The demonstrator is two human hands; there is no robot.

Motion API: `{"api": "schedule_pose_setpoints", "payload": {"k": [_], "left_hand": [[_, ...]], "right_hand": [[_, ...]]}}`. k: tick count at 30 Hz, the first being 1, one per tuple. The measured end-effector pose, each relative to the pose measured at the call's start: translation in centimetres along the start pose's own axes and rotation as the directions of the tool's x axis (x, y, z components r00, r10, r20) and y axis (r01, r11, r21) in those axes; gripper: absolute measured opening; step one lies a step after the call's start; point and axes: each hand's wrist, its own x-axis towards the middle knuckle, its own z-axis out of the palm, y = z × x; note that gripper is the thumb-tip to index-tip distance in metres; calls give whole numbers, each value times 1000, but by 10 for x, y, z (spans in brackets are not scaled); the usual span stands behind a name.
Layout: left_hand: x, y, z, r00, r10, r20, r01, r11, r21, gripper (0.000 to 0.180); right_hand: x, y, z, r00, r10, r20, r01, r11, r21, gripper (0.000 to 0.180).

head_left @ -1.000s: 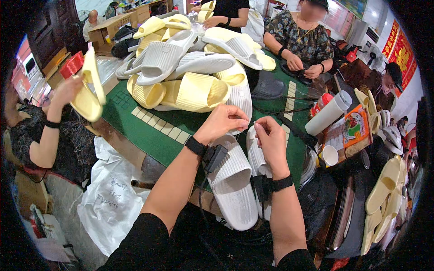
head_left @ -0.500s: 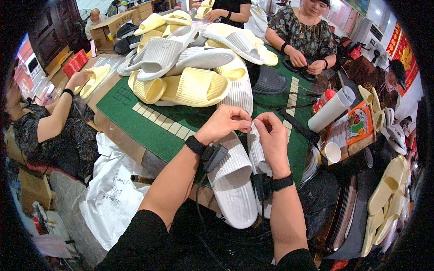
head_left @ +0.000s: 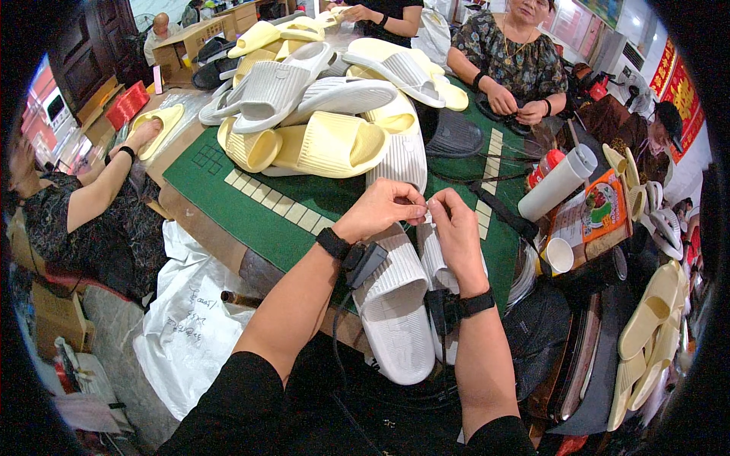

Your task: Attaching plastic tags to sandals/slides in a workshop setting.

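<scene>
Two light grey ribbed slide sandals lie side by side at the table's near edge, toes toward me. The left slide (head_left: 395, 327) shows its footbed and strap; the right slide (head_left: 433, 262) is partly covered by my right hand and wrist. Above their straps, my left hand (head_left: 384, 210) and my right hand (head_left: 455, 232) meet with fingertips pinched together. Something small and whitish shows between the fingertips, too small to name. A black band with a small dark device and cable sits on each wrist.
A heap of yellow and grey slides (head_left: 327, 144) covers the middle of the green tabletop (head_left: 205, 190), with a black slide (head_left: 452, 135) beside it. On the right stand a white cylinder (head_left: 559, 182), a paper cup (head_left: 559, 257) and more yellow slides (head_left: 650, 311). Co-workers sit left and across.
My hands stay pinched together, shifting only slightly. At the left, a co-worker's hand has lowered a yellow slide onto the table.
</scene>
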Motion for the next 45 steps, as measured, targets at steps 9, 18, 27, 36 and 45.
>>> {"api": "schedule_pose_setpoints", "payload": {"k": [9,18,27,36,45], "left_hand": [[-1,-3,0,999,-11,-34,10,1000,-24,11],[-1,-1,-2,999,-17,-44,20,998,65,11],[0,-6,-3,1000,5,-30,-4,999,34,8],[-1,-6,-1,999,29,-26,-26,993,115,10],[-1,-6,-1,999,41,-3,-40,987,155,14]], "right_hand": [[-2,0,1,999,-2,37,5,996,-91,12],[-3,-1,2,998,-65,10,65,998,-25,8],[-2,7,3,994,-110,14,110,994,-2,7],[-4,1,3,996,-70,56,74,995,-72,10],[-2,7,4,998,-20,-67,17,999,-44,10]]}}
